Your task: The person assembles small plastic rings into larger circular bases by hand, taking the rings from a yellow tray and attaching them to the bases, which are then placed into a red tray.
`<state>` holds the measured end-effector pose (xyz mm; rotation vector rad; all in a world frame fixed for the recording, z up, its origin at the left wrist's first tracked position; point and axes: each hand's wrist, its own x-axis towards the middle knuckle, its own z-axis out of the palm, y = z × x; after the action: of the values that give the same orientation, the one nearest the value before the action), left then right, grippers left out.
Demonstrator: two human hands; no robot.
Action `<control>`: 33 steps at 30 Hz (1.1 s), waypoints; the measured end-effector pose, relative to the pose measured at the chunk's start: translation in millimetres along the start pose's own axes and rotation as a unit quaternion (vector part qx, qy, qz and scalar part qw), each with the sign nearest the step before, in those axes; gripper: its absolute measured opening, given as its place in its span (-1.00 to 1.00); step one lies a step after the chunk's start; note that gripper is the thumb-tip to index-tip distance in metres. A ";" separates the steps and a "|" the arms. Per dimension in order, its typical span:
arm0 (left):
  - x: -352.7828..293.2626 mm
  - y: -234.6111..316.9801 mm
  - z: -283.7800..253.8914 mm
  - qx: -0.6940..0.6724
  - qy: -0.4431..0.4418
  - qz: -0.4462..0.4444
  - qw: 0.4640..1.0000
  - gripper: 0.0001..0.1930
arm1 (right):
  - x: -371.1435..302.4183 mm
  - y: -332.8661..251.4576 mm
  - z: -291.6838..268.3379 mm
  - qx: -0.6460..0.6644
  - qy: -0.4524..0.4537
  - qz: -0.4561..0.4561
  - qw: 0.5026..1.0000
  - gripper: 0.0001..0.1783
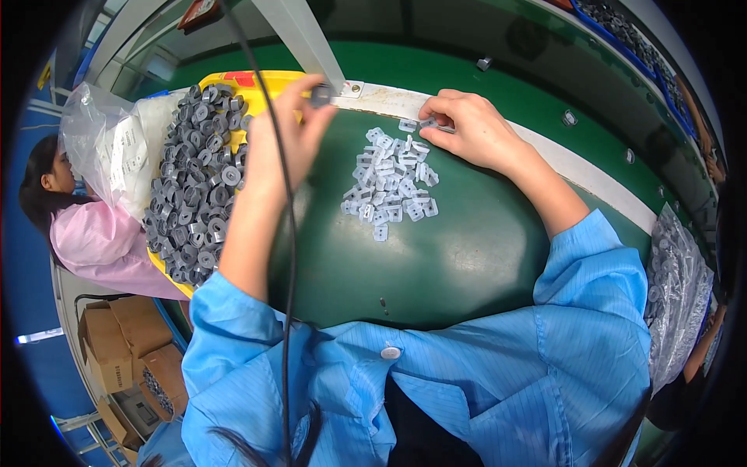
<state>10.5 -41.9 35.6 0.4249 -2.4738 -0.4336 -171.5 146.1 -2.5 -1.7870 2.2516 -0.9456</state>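
My left hand (292,136), slightly blurred, is raised beside the yellow tray and pinches a dark grey round plastic part (320,95) between thumb and fingers. Across from it, my right hand (473,128) is closed at the fingertips on a small grey plastic piece (428,123), partly hidden by the fingers. Just below and left of that hand lies a loose heap of small light-grey plastic plates with holes (385,179) on the green table mat (482,257). One more light-grey plate (407,124) rests above the heap, close to my right fingertips.
A yellow tray (276,78) heaped with dark grey round parts (198,163) stands at the left. Beyond the pale table rail (389,100) runs a green conveyor belt (420,66) with scattered parts. A black cable (289,233) hangs across the view. Another person (101,233) sits at far left.
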 end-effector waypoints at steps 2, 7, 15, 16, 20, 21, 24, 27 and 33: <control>-4.1 4.8 26.0 -0.044 -0.024 0.042 0.998 -0.63 | -1.5 -4.0 -3.0 -0.004 -0.012 0.014 1.000 -0.78; -7.5 19.7 45.4 -0.077 -0.059 -0.008 0.995 -0.65 | 6.6 -15.7 -19.7 0.015 -0.120 0.120 0.985 -0.76; -10.7 26.9 51.3 -0.134 0.001 -0.009 0.991 -0.62 | 6.0 -18.5 -11.9 -0.034 0.010 -0.006 0.999 -0.73; -11.4 28.0 50.8 -0.145 0.003 -0.036 0.989 -0.62 | 7.2 -23.5 -14.3 -0.032 0.000 0.065 0.997 -0.72; -15.0 21.4 58.6 -0.134 0.040 0.007 0.990 -0.59 | 11.8 -15.5 -8.6 -0.014 -0.049 0.136 0.989 -0.74; -15.3 21.1 58.9 -0.142 0.047 0.007 0.989 -0.59 | 11.6 -13.6 -10.5 -0.003 -0.043 0.141 0.989 -0.76; -14.9 24.5 54.5 -0.157 0.049 0.014 0.986 -0.61 | 12.4 -18.2 -20.2 0.024 -0.027 0.150 0.988 -0.79; -16.5 28.7 51.6 -0.179 0.029 0.020 0.983 -0.63 | 17.9 -30.3 -16.7 0.243 0.041 0.118 0.962 -0.79; -16.1 31.5 53.5 -0.227 0.021 -0.012 0.974 -0.64 | 17.4 -39.8 9.5 0.123 0.110 0.008 0.986 -0.84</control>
<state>-15.2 3.9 -1.3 0.2694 -2.2380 -0.9624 -138.9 122.1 16.0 -1.6261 2.1474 -1.4127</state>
